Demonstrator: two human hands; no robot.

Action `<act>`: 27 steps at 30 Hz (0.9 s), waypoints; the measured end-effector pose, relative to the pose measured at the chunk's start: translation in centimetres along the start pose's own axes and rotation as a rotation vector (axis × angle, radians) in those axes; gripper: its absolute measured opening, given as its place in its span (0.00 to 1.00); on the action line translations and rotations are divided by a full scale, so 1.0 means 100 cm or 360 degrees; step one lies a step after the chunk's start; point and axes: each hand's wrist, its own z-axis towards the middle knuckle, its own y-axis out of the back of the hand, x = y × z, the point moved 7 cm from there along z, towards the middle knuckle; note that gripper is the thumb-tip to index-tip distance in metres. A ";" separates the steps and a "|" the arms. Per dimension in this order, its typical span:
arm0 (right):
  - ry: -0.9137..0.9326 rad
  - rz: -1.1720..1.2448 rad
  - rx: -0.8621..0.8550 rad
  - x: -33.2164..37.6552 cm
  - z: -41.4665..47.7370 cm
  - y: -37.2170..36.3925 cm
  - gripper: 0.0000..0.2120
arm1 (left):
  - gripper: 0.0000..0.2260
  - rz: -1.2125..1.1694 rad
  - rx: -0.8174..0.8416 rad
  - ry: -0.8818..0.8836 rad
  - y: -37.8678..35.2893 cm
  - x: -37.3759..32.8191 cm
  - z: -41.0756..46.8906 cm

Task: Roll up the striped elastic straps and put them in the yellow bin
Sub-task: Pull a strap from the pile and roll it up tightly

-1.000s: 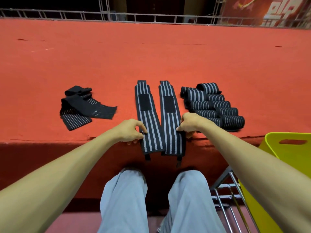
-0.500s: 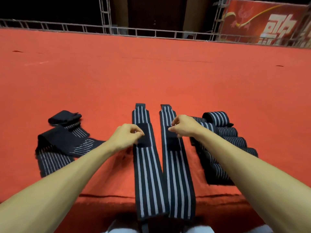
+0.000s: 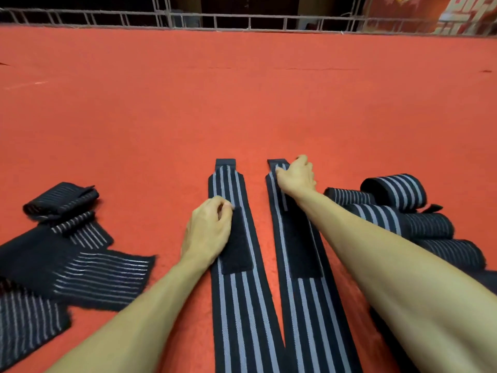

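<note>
**Two straps laid out, the roll about to start**

We have two striped elastic straps lying flat and parallel on the red carpet [image 3: 242,103], close together but not touching at their far ends. Our right hand [image 3: 295,175] is at the far end of the right strap [image 3: 304,305], its fingers [image 3: 279,172] curled over the end tab and gripping it. Our left hand [image 3: 208,227] sits farther back on the left strap [image 3: 242,305], with curled fingers at the top edge of the black hook-and-loop patch [image 3: 236,251]. We cannot tell whether they pinch the fabric or only rest on it.

We judge that the step in hand is starting the roll from the far ends. The next move calls for the left hand to reach its own strap's end tab. Then each tab has to be turned tightly toward us, with the edges kept square so the rolls do not cone.

A pile of rolled straps [image 3: 398,195] lies just beside our right forearm, and loose straps [image 3: 80,265] are heaped well to the left. The yellow bin is out of view.

The carpet runs far ahead to a metal railing [image 3: 242,22]. Beyond it the room is dark, with a red banner [image 3: 457,12] at the upper right.
</note>
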 end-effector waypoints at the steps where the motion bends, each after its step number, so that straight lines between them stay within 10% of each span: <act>1: -0.0063 0.0006 -0.0068 -0.003 0.007 -0.002 0.27 | 0.10 0.0005 -0.0008 0.0008 0.000 -0.001 0.001; 6: -0.0279 0.0024 -0.0169 -0.013 0.026 -0.010 0.24 | 0.11 -0.0069 -0.0038 0.0084 0.001 0.000 0.002; 15: 0.0227 0.0796 -0.0122 0.040 -0.030 -0.007 0.05 | 0.07 -0.0038 0.0102 0.0104 -0.003 -0.003 -0.001; 21: 0.0419 0.1115 0.0189 0.081 -0.084 0.037 0.04 | 0.34 -0.0104 0.0469 0.0116 0.014 -0.028 -0.013; 27: 0.0441 0.1430 0.0570 0.121 -0.145 0.086 0.09 | 0.10 -0.0859 0.0621 -0.0031 0.051 -0.100 -0.039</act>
